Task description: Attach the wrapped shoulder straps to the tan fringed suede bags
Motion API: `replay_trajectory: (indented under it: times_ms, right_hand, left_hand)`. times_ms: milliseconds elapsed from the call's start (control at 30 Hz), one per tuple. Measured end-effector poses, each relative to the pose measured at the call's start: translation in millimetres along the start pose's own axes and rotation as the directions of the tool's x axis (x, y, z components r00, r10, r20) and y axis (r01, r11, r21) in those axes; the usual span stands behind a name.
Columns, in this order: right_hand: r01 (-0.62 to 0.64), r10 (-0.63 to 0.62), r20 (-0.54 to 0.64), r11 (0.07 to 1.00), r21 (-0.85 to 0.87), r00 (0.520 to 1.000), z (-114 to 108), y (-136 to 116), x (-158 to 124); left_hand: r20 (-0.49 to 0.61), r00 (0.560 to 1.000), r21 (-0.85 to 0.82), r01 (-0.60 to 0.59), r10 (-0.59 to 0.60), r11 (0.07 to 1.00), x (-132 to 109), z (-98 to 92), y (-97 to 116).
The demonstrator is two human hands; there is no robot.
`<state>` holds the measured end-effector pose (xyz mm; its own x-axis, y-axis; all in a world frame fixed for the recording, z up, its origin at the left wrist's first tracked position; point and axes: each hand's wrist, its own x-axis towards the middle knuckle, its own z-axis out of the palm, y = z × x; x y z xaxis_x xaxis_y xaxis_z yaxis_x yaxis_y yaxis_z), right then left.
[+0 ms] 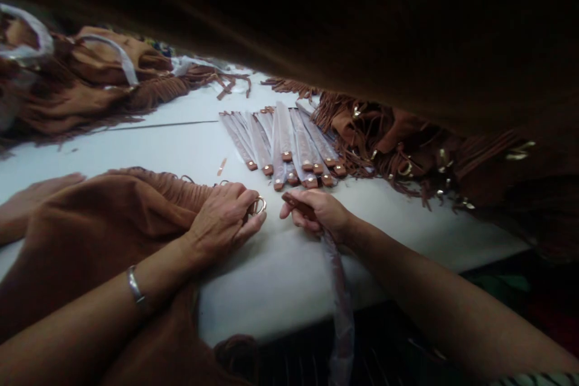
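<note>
Far left of the L hand, a pile of brown fringed bags (90, 81) w/ plastic-wrapped handles sits at the table (280, 277) edge, well apart from the work. Nearer, a brown suede bag (104, 223) lies under the L forearm and spills off the near edge; a bracelet (136, 286) shows on that wrist. A pale shape just left of the bag may be another hand, can't tell whose. L hand (224, 223) rests on the bag's fringed corner, fingers curled, thumb and forefinger pinching a metal ring (259, 205) at the bag's edge. Just R of it, a small gap apart, R hand (319, 212) is closed around the end of a strap (298, 205), brown tip pointing at the ring; the strap's plastic-sleeved tail (339, 301) hangs down from the fist over the near edge. Beyond both hands, a row of wrapped straps (284, 145) lies fanned w/ tabs toward the person. R of those, more fringed bags w/ gold hardware (398, 145) heaped. Top of view is blocked by dark brown material, prob. more suede close to the camera. Risks, as I judge: ring grip is fingertips only, so it could slip or twist away as the strap tip meets it; fringe near the ring could snag; hanging tail could drag the strap off-line; bag half off the table could slide if the forearm lifts.
</note>
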<state>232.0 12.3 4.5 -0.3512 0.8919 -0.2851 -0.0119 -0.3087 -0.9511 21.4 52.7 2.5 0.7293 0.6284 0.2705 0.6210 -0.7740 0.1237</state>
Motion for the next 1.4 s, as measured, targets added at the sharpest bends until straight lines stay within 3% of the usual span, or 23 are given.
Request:
replay_trajectory:
  times_ms: [133, 267, 400, 767, 1033, 1400]
  right_hand:
    - [0.020, -0.006, 0.105, 0.990, -0.139, 0.994, 3.2, 3.5, -3.9]
    - [0.095, -0.070, 0.120, 0.971, -0.220, 0.990, 8.7, 10.5, 3.7]
    - [0.094, -0.056, 0.129, 0.943, -0.319, 0.990, 10.7, 13.8, 9.3]
    - [0.113, -0.028, 0.237, 0.929, -0.353, 0.971, 9.9, 17.0, 13.0]
    - [0.022, 0.032, 0.151, 0.938, -0.346, 0.988, 13.7, 17.6, 12.9]
    - [0.046, -0.071, -0.035, 0.876, -0.480, 0.997, 28.3, 13.1, 5.9]
  left_hand:
    - [-0.015, 1.000, 0.038, 0.003, -0.003, 0.999, 2.2, 3.8, 3.3]
    - [0.050, 0.998, 0.105, -0.054, 0.048, 0.993, 2.9, 6.3, 4.1]
    - [0.082, 0.995, 0.128, -0.070, 0.060, 0.989, 1.3, 6.6, 4.8]
    - [0.113, 0.988, 0.126, -0.123, 0.109, 0.984, -3.1, 5.1, 4.3]
    - [0.097, 0.984, 0.109, -0.157, 0.147, 0.982, -3.5, 7.9, 0.3]
    - [0.178, 0.966, 0.135, -0.214, 0.188, 0.968, -2.3, 2.9, -1.6]
